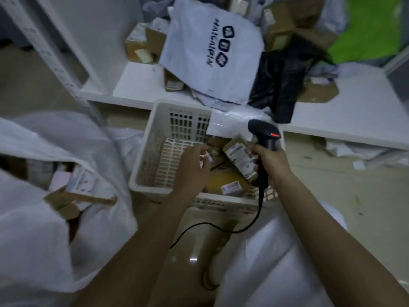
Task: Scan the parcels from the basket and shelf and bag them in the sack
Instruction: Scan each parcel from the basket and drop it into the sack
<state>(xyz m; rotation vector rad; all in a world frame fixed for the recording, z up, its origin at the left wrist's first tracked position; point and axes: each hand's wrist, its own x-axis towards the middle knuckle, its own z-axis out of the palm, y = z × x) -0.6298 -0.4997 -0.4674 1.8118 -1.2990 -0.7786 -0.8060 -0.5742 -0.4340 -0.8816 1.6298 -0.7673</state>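
A white plastic basket (146,156) sits on the floor below the shelf (141,85), with several cardboard parcels in its right half. One labelled box (240,157) stands tilted just left of my right hand (271,161), which grips the black barcode scanner (264,135); its red light is on. My left hand (194,167) reaches into the basket and its fingers curl at a small parcel (209,157); the grip itself is blurred. The white sack (33,218) lies open at the left with boxes (81,187) inside.
The shelf holds a large white printed mailer (210,47), a black bag (278,83) and many brown boxes (141,43). A white metal upright (51,54) stands at the left. The scanner cable (221,227) loops over the floor. A green sack (367,29) lies at the back right.
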